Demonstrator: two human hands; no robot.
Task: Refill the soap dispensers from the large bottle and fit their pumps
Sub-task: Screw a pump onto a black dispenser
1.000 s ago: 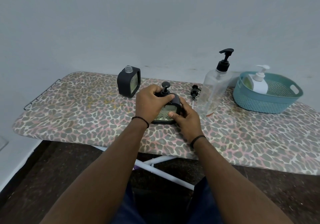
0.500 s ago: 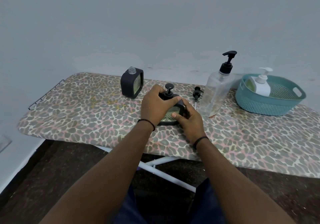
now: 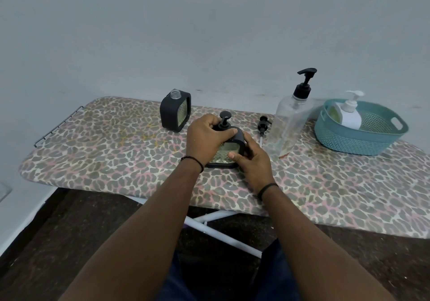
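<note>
So both hands are on the near dispenser (image 3: pixel 229 153), which sits near the middle of the leopard-print table (image 3: pixel 116 151), bottom edge on the cloth and tipped a bit toward the person. The left hand (image 3: pixel 206 137) has its grip curled over the dispenser's top left shoulder, fingers wrapped around the collar of the black pump (image 3: pixel 224 121) that's seated in the neck. The right hand (image 3: pixel 252 161) holds the body from the 3 o'clock side, thumb pressed on the patterned front panel, other fingers hidden behind it.

The 2nd dispenser (image 3: pixel 175 113) stands upright at about 10 o'clock from the held one, well apart, its clear neck open with no pump in it. A loose pump (image 3: pixel 263 126) lies on the cloth at 2 o'clock, just beside the big clear bottle (image 3: pixel 289 123) with its black pump on top. Further out at 3 o'clock is a teal basket (image 3: pixel 363 135) holding a white pump bottle (image 3: pixel 350 112)
</note>
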